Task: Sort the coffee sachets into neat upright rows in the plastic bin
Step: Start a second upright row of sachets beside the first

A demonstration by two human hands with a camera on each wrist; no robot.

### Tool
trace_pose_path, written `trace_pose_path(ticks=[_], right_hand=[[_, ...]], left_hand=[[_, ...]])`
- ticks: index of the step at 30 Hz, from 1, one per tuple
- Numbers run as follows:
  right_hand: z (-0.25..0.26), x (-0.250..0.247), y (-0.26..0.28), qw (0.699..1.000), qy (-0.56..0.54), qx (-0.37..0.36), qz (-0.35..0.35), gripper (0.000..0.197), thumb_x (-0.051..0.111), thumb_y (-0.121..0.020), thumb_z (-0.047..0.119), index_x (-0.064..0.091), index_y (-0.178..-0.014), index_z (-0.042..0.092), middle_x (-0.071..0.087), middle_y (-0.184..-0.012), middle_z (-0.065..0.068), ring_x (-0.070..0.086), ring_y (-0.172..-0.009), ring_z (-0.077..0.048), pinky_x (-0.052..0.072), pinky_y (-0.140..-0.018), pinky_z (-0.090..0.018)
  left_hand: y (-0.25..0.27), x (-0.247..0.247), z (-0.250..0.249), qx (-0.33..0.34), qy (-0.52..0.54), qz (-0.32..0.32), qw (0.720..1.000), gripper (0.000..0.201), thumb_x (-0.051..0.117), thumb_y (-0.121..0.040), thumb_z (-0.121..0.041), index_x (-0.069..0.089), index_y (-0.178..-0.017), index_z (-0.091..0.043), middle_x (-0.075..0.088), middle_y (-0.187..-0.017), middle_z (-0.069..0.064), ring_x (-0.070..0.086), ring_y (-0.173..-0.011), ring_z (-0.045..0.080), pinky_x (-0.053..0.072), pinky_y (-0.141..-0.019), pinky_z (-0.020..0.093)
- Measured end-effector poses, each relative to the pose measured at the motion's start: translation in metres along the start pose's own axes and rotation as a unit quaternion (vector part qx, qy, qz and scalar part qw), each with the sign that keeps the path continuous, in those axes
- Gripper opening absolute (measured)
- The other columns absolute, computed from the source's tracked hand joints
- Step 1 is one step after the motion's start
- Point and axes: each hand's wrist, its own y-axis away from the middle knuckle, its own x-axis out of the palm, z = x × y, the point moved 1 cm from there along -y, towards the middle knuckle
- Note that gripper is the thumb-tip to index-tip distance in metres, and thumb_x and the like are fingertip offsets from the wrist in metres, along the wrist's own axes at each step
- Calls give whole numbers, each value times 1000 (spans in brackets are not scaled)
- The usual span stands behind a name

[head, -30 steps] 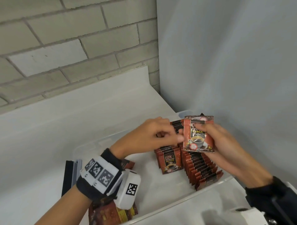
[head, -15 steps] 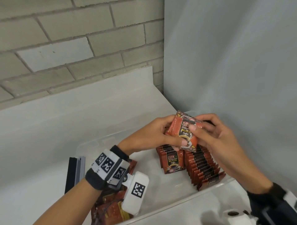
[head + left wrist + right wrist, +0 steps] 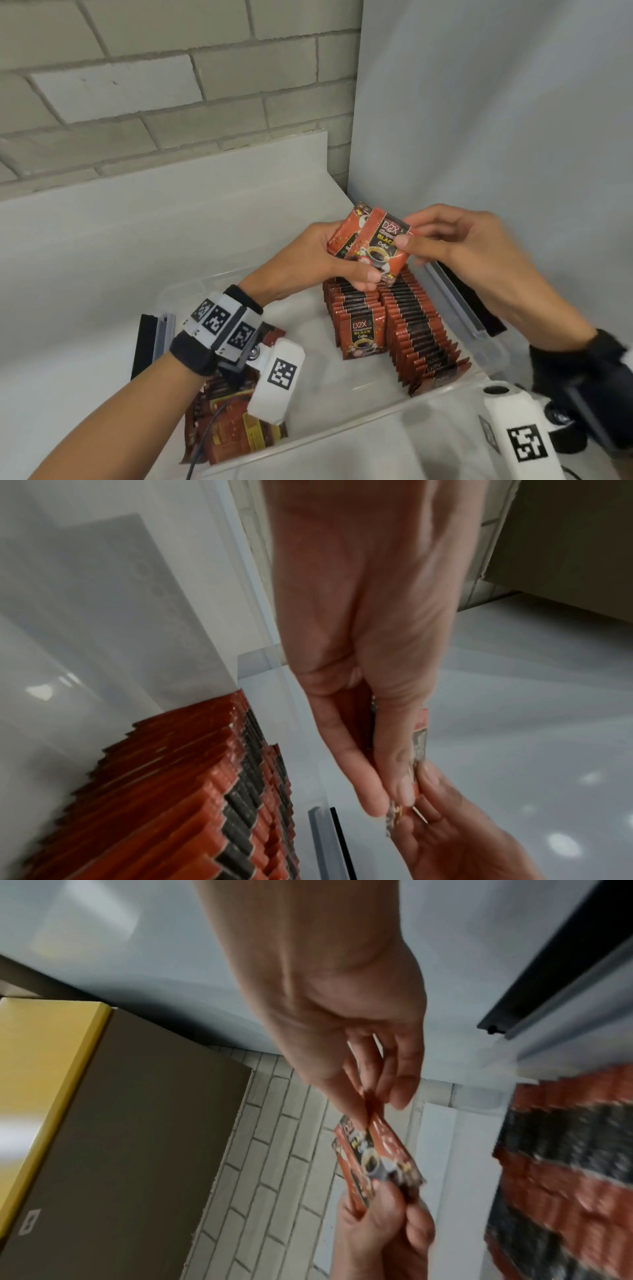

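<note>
A clear plastic bin (image 3: 346, 433) sits on a white counter. Inside it stand two upright rows of red-and-black coffee sachets (image 3: 416, 337), also seen in the left wrist view (image 3: 192, 799) and the right wrist view (image 3: 561, 1172). Loose sachets (image 3: 233, 433) lie flat in the bin's near left corner. Above the rows, both hands hold a small tilted stack of sachets (image 3: 375, 245). My left hand (image 3: 322, 260) grips its lower edge with the thumb in front. My right hand (image 3: 442, 243) pinches its upper right corner. The wrist views show the held sachets (image 3: 375, 1156) edge-on (image 3: 419, 739).
The bin's grey-and-black latch (image 3: 459, 301) lies along its right rim, another latch (image 3: 150, 339) at its left. A brick wall (image 3: 164, 89) rises behind the counter and a grey panel (image 3: 496, 120) stands close on the right. A cardboard box (image 3: 113, 1123) shows in the right wrist view.
The held sachet went from facing me in the right hand to a tilted stack shared by both hands. The left hand has taken hold of its lower edge.
</note>
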Motion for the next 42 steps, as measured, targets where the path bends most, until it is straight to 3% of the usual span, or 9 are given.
trace_pose_path(ticks=[4,9,14,17,21,24,31,37,42], right_hand=[[11,-8,-8,995,73,19,66,13,75,-73,18,68,-83,14,73,-72,3,65,-60,-3,52,-60,-11],[11,-11,1,982,127,18,140,14,76,-72,15,70,-83,9,74,-72,-2,66,-62,-8,52,-64,-12],[-13,18,18,926,310,-41,211,17,80,-75,19,68,-74,30,69,-70,10,62,-66,4,46,-65,-8],[-27,30,23,893,396,-79,199,13,77,-81,23,66,-79,30,58,-71,21,57,-71,3,40,-64,-8],[-33,40,27,825,520,-112,188,16,68,-87,34,65,-98,23,48,-98,13,37,-105,-7,41,-89,-30],[-33,45,29,802,554,-114,194,20,63,-89,38,62,-103,23,46,-110,7,32,-116,-13,35,-96,-29],[-37,47,31,802,556,-117,184,21,63,-89,36,60,-102,21,46,-118,3,31,-120,-15,35,-101,-30],[-41,41,30,831,513,-94,193,26,70,-83,39,59,-101,23,42,-108,10,31,-118,-10,35,-100,-27],[-32,26,26,893,418,-90,141,27,74,-72,46,55,-84,30,49,-89,14,43,-88,-3,36,-74,-21]], left_hand=[[2,-4,-2,3,2,-8,1000,19,69,-80,-3,64,-94,-14,73,-75,0,69,-67,12,56,-67,21],[-4,-14,3,31,49,-119,991,25,57,-93,-17,52,-116,-10,71,-90,6,70,-77,17,57,-66,24],[-8,-19,8,31,75,-141,987,26,55,-96,-16,39,-113,-6,70,-91,19,68,-72,29,52,-59,26],[-8,-19,9,43,65,-133,988,24,54,-96,-14,39,-113,-6,72,-91,17,68,-72,29,52,-59,28],[-7,-20,9,51,47,-128,989,26,61,-92,-14,45,-111,-5,72,-94,17,70,-71,28,54,-61,31],[-6,-19,8,49,31,-140,989,28,66,-88,-13,52,-109,-1,70,-94,13,68,-66,22,54,-58,25],[-5,-18,11,44,-11,-139,989,28,67,-86,-12,64,-113,-8,67,-85,-4,56,-61,5,47,-59,20],[-6,-17,12,30,-28,-136,990,15,70,-84,-14,71,-99,-9,69,-90,11,52,-68,3,41,-59,14],[-5,-16,13,15,-25,-128,991,12,71,-83,-13,72,-94,-9,70,-100,18,59,-79,11,44,-65,12]])
